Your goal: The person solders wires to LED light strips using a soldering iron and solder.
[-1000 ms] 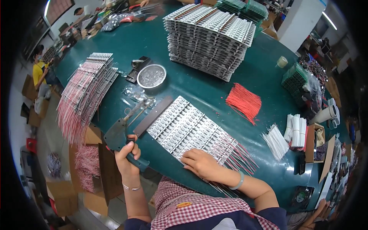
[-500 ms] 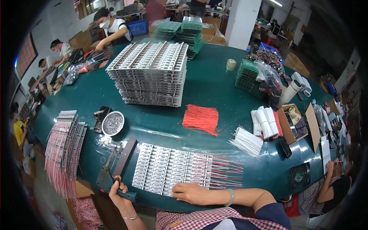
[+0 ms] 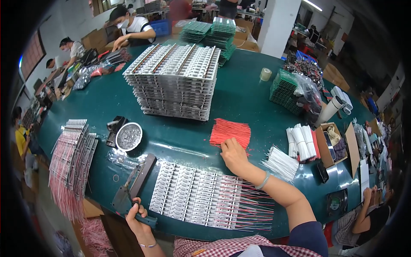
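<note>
At the near edge of the green table [image 3: 239,107], the left hand [image 3: 137,216] has its fingers curled tight around the dark green handle of a long black hand tool [image 3: 133,186], whose bar slants up and away across the tabletop. Just right of it lies a flat panel of white circuit boards [image 3: 197,198] with red and white wire leads fanning off its right end. Beyond the panel, the right hand [image 3: 234,155] reaches forward, fingers loosely bent and pinched at the near left corner of a bundle of red wires [image 3: 230,132]; how firmly they grip cannot be told. A bunch of white wires [image 3: 280,162] lies near the wrist, to the right. Farther right stands an open brown cardboard box [image 3: 332,144]. To the left, a round metal dish [image 3: 128,136] holds grey bits. Behind rises a tall stack of white board panels [image 3: 175,81], then a tape roll [image 3: 266,74] and green board stacks [image 3: 209,30].
</note>
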A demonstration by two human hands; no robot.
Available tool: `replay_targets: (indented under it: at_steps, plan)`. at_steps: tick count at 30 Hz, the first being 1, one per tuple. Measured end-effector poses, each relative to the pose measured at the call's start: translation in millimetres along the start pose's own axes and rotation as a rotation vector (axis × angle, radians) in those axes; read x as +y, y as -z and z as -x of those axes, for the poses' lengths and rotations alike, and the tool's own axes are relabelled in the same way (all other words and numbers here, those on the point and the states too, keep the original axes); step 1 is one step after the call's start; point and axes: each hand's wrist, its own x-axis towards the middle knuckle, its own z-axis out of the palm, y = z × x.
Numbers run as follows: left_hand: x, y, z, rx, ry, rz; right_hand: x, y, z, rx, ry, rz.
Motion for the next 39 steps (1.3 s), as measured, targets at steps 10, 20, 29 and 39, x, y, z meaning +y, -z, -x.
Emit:
replay_targets:
  at_steps: [10,20,29,39]
  plan:
    - [4,-7,9,-0.019,0.0,-0.025,13,-26,-10,0.085,0.038,0.117]
    - [7,-1,15,-0.015,-0.018,-0.004,27,-27,-12,0.118,0.01,-0.015]
    - [7,-5,16,-0.026,-0.014,0.024,25,1,-23,-0.012,-0.075,-0.114]
    - [8,-8,24,-0.057,-0.02,0.029,-10,87,-55,-0.47,0.362,0.036]
